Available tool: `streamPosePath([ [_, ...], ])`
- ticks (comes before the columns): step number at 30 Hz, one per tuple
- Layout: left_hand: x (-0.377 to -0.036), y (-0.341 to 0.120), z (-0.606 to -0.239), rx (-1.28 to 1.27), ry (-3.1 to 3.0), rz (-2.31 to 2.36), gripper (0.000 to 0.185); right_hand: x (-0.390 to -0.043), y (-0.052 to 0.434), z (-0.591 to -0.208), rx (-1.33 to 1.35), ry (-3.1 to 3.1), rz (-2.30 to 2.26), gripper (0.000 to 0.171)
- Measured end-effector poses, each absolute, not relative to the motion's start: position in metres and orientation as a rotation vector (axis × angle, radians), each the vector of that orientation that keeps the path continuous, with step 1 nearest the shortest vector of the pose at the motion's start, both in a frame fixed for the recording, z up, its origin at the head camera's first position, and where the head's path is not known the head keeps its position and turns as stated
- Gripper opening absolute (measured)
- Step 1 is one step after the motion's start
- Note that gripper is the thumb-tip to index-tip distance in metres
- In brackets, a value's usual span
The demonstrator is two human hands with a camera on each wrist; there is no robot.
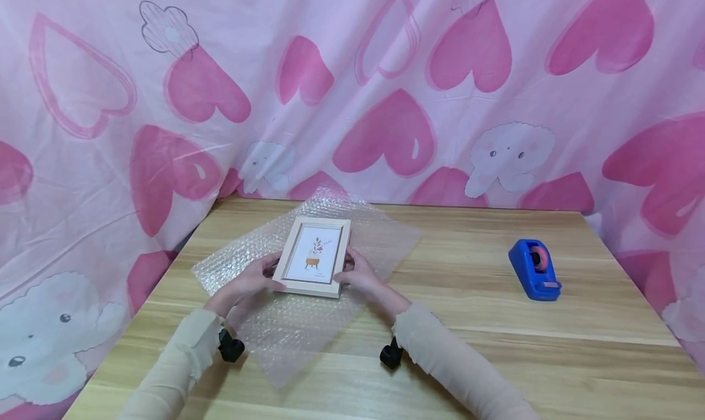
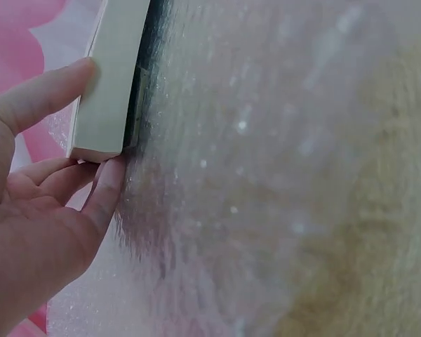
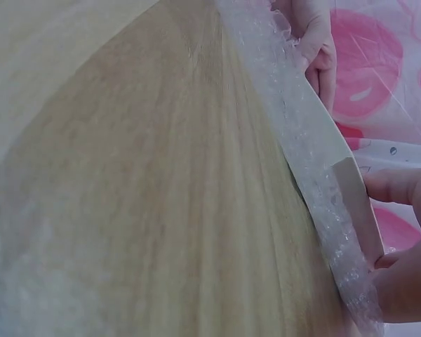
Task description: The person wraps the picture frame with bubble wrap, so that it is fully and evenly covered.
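A pale wooden picture frame (image 1: 279, 267) with a potted-plant print faces up over a sheet of bubble wrap (image 1: 270, 340). At its lower left side my left hand (image 1: 250, 280) grips the edge, thumb on the front. My right hand (image 1: 360, 272) holds the opposite side. The left wrist view has my left hand (image 2: 45, 203) with its thumb on the frame (image 2: 112, 84) and fingertips beneath the corner. Seen from the right wrist, my right hand (image 3: 410, 246) grips the frame (image 3: 358, 203) just above the bubble wrap (image 3: 288, 119). Whether the frame's underside fully touches the wrap, I cannot tell.
A blue tape dispenser (image 1: 531, 279) with a pink roll stands on the right part of the wooden table (image 1: 468, 328). Behind the table's far edge hangs a pink curtain (image 1: 341, 16) with hearts. The bubble wrap lies diagonally, one corner towards me.
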State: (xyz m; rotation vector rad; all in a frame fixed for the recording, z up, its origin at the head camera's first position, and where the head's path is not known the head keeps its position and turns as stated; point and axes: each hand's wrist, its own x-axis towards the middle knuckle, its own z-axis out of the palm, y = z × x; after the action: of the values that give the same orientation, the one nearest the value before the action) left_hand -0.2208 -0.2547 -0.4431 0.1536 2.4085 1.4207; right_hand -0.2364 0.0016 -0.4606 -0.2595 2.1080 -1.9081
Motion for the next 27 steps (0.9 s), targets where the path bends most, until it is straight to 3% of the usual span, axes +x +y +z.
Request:
streamPosePath([
  [7, -0.216, -0.255, -0.443, 0.165, 2.419, 1.405, 0.087, -0.239, 0.011, -0.465, -0.438, 2.168, -1.826, 0.069],
  [16, -0.21, -0.267, -0.445, 0.288, 2.474, 1.392, 0.078, -0.231, 0.019, -0.456, -0.361, 2.2, -1.684, 0.088],
  [27, -0.212, -0.273, -0.446, 0.147, 2.403, 1.424, 0.077, -0.232, 0.017, -0.462, -0.463, 2.278, -1.621, 0.085],
])
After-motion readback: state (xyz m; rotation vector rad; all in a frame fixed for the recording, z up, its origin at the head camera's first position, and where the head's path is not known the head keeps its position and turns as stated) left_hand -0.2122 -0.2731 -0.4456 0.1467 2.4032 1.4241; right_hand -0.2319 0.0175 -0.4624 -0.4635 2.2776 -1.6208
